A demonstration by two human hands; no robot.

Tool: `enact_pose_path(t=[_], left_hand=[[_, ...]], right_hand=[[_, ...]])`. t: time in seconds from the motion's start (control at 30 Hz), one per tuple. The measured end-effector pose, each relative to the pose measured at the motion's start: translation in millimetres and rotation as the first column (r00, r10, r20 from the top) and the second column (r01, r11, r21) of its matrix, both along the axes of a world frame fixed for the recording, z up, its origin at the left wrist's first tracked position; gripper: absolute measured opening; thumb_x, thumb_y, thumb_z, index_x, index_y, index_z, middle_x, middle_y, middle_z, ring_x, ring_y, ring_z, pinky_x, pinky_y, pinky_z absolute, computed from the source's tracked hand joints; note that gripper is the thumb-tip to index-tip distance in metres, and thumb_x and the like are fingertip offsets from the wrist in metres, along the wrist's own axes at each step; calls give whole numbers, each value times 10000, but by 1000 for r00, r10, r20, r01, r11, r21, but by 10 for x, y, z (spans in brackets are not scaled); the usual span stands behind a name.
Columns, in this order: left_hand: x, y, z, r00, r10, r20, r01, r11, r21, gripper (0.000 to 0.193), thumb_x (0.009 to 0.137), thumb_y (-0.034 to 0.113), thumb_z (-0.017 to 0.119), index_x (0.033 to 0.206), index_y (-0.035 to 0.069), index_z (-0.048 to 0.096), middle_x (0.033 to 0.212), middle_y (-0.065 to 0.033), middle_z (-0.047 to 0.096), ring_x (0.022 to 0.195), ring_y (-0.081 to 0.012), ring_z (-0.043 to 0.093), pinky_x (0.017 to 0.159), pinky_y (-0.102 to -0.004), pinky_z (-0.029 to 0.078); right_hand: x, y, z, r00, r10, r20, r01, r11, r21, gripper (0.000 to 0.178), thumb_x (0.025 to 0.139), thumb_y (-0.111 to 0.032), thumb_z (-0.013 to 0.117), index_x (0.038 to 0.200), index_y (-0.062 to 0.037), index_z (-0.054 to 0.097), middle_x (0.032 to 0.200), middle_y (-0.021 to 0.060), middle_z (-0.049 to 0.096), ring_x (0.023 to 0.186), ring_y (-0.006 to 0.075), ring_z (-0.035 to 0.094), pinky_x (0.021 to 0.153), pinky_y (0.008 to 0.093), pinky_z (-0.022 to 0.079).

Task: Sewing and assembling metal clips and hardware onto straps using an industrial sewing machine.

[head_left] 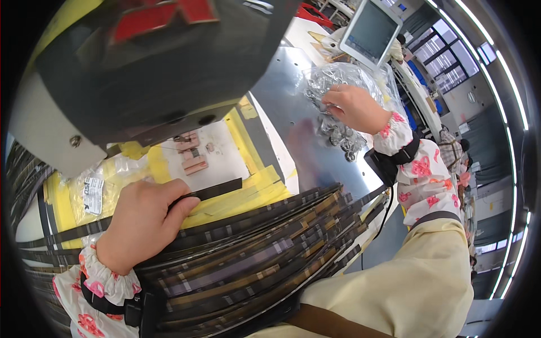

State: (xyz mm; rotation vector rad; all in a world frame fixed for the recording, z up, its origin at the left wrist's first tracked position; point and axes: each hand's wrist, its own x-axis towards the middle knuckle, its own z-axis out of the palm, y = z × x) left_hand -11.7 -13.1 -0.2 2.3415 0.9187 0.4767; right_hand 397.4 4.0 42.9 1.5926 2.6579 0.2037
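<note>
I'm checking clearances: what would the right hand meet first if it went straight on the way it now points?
Most likely the heap of silver metal pieces; the right hand's fingertips look very close, but depth leaves contact unclear.

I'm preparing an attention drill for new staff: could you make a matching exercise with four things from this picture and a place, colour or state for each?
1. Left hand
2. Right hand
3. Monitor
4. Patterned strips

A. White-framed, near the upper edge of the view
B. Pinching a dark strip
C. Bundled in overlapping layers
D. At the pile of silver metal fittings

Pairs: 1-B, 2-D, 3-A, 4-C
</note>
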Motion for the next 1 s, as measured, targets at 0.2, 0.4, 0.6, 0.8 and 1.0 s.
enact_pose_path(t=[0.2, 0.4, 0.6, 0.8, 1.0], left_hand=[[18, 19, -88, 995, -23, 102, 16, 997, 74, 125, 842, 148, 634, 803, 30, 633, 591, -141, 564, 546, -329, 563, 533, -369, 432], [-3, 13, -144, 987, -2, 163, -29, 982, 186, 98, 851, 131, 609, 808, 48, 638, 608, -147, 571, 571, -357, 561, 544, -391, 440], [19, 26, -123, 965, 69, 252, -91, 993, 77, 185, 854, 172, 654, 780, 4, 630, 587, -134, 550, 486, -250, 516, 492, -329, 400], [33, -14, -30, 936, 153, 316, -123, 986, -112, 164, 844, 155, 669, 798, 0, 643, 557, -111, 506, 467, -156, 406, 471, -289, 364], [31, 57, -176, 946, 184, 267, -231, 960, 157, 323, 828, 310, 607, 649, 41, 593, 536, -148, 540, 493, -343, 558, 478, -408, 438]], right_hand=[[-97, 350, -235, 972, -170, 163, 152, 982, 116, 176, 756, -142, 647, 854, -8, 591, 831, 168, 634, 799, 358, 634, 678, 447, 512], [-137, 414, -337, 910, -348, 226, 330, 937, 115, 172, 775, -147, 551, 838, 12, 549, 798, 230, 628, 767, 392, 626, 680, 481, 496], [-506, 92, 17, 943, -164, -289, 167, 986, -17, 139, 892, -97, 510, 969, 16, 489, 720, 145, 597, 682, 258, 628, 615, 377, 493], [-1367, -210, -35, 637, -400, -658, -210, 732, -648, 154, 956, -94, 478, 1075, 0, 504, 763, 27, 556, 651, 80, 525, 580, 238, 423], [-1655, -107, -358, 519, -403, -754, -355, 701, -618, 368, 884, 38, 465, 1251, 15, 457, 951, 36, 582, 739, 96, 508, 655, 251, 446]])
